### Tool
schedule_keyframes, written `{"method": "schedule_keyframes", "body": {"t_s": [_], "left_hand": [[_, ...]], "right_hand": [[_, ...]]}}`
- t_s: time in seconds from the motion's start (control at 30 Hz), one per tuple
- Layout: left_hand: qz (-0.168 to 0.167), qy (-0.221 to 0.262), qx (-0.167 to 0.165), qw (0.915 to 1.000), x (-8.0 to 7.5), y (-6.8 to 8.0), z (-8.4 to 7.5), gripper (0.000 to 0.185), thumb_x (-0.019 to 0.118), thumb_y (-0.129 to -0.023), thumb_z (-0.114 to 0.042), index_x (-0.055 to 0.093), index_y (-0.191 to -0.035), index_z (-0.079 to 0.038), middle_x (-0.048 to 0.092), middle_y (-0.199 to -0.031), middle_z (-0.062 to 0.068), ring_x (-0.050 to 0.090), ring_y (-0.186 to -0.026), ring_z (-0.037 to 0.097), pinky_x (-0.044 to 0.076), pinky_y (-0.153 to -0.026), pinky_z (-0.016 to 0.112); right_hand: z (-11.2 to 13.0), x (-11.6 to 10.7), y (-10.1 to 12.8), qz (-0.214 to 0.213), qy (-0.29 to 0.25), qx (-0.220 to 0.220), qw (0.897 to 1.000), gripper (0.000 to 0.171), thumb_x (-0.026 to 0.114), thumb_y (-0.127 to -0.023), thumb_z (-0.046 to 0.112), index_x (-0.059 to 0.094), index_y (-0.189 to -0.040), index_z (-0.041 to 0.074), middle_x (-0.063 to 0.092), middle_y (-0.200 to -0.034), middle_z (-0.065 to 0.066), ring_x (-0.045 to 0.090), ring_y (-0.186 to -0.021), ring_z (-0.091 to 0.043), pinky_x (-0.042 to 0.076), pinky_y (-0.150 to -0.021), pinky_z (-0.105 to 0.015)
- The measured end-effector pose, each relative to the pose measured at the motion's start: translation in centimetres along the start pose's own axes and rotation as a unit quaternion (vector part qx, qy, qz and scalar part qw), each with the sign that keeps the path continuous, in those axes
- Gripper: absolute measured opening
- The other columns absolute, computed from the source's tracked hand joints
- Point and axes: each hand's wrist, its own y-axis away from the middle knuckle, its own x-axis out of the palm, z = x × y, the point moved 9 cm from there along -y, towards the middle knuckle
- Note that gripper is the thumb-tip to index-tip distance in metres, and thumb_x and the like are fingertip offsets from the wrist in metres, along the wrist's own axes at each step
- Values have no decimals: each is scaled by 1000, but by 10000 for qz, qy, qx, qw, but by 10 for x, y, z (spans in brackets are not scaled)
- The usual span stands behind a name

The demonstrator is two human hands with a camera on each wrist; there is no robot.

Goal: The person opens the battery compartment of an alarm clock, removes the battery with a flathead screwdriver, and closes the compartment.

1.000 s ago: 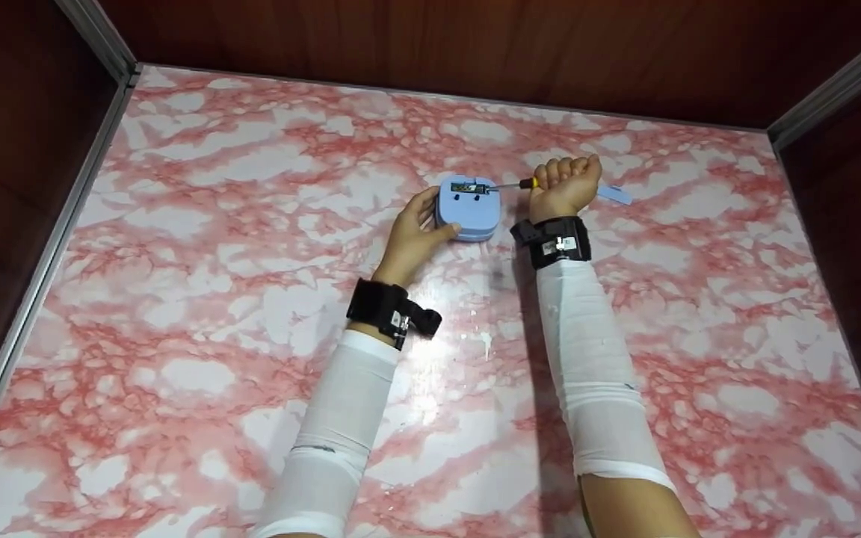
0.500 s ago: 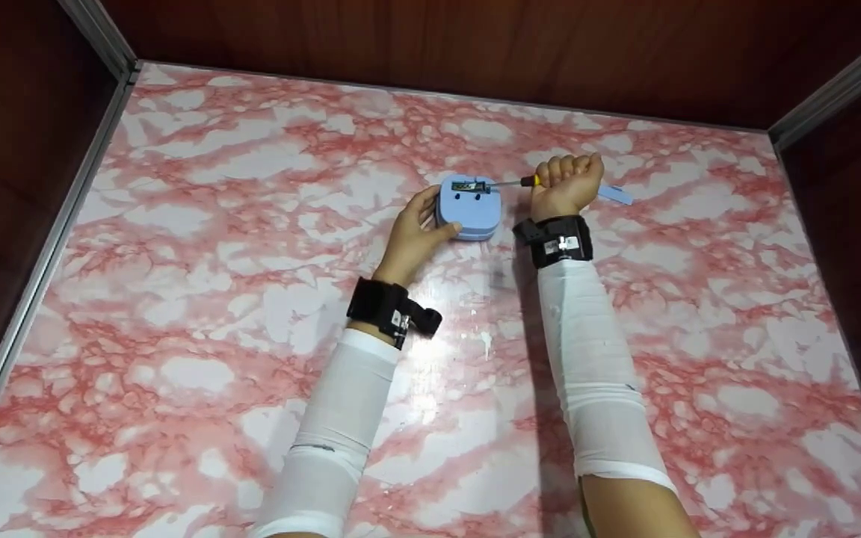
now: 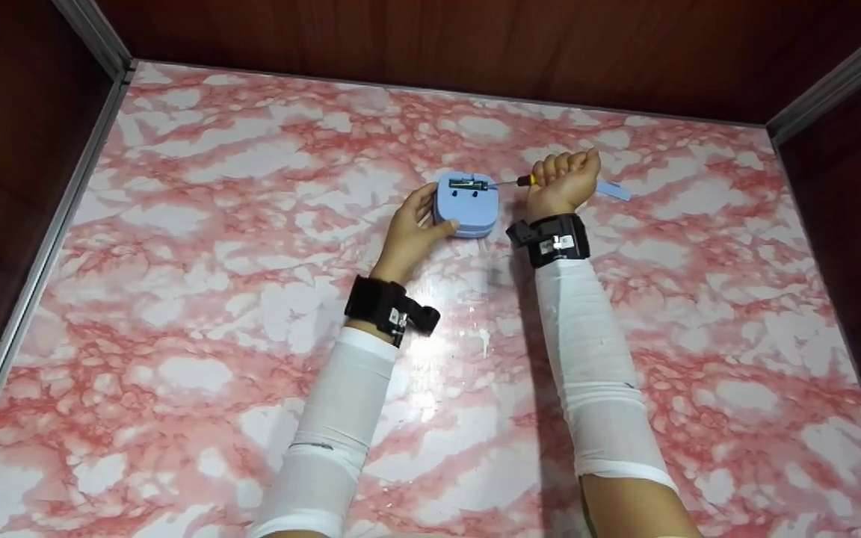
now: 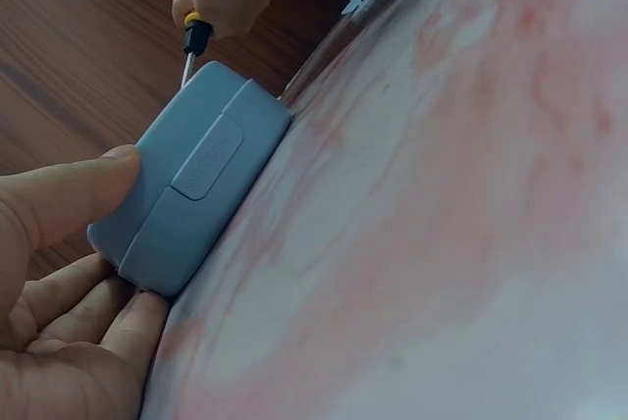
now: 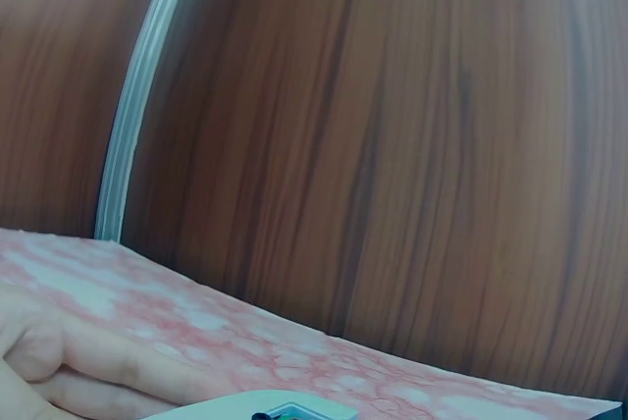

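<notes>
The left hand (image 3: 409, 237) grips the near-left side of a small blue plastic device (image 3: 466, 205), thumb on the top face and fingers curled against its side wall, as the left wrist view confirms (image 4: 59, 273). The right hand (image 3: 561, 181) is clenched in a fist around the handle of a screwdriver (image 3: 511, 181), of which only the yellow-and-black collar and the thin metal shaft show. The shaft runs leftward to an opened recess at the far edge of the device; whether the tip is seated in a screw cannot be determined at this resolution. The device lies flat on the pink marbled tabletop (image 3: 214, 246), at its far centre. A small pale blue flat piece (image 3: 614, 190) lies on the tabletop just right of the right hand. Dark wood-grain walls (image 3: 438, 41) enclose the tabletop.
</notes>
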Motion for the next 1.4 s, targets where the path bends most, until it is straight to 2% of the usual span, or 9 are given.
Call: {"method": "schedule_keyframes", "body": {"t_s": [0.43,0.67,1.03,1.23,1.4], "left_hand": [[-14,-98,-35,9999,-1,0,0,75,75,-89,0,39,-154,-5,39,-159,13,37,-146,27,36,-117,24],[-2,-21,15,10000,0,-1,0,74,74,-89,0,39,-153,-2,39,-158,15,38,-146,27,36,-116,21],[-21,29,-41,10000,-1,-2,1,76,75,-87,2,39,-154,-3,39,-159,14,37,-146,27,36,-116,22],[-38,30,12,10000,-1,-2,0,76,75,-87,3,39,-153,-2,39,-158,15,38,-145,27,36,-116,22],[-24,12,2,10000,0,-1,-1,75,74,-87,3,39,-153,-2,39,-159,15,38,-146,27,35,-117,22]], "right_hand": [[6,3,-1,-98,131,-67,9998,58,31,-112,27,26,-57,12,18,-48,3,16,-37,-10,11,-37,-22],[16,5,-3,-93,184,-136,9997,58,32,-112,26,25,-56,12,19,-48,2,15,-36,-10,10,-36,-23],[39,22,-1,546,777,-566,9939,56,30,-112,22,22,-58,11,17,-47,2,14,-35,-8,7,-38,-22],[52,31,-1,747,1304,-927,9843,57,30,-112,17,22,-56,9,17,-46,2,15,-34,-7,5,-37,-23],[64,43,1,1191,1931,-1272,9656,58,28,-112,14,22,-54,8,17,-45,2,12,-36,-7,7,-37,-23]]}}
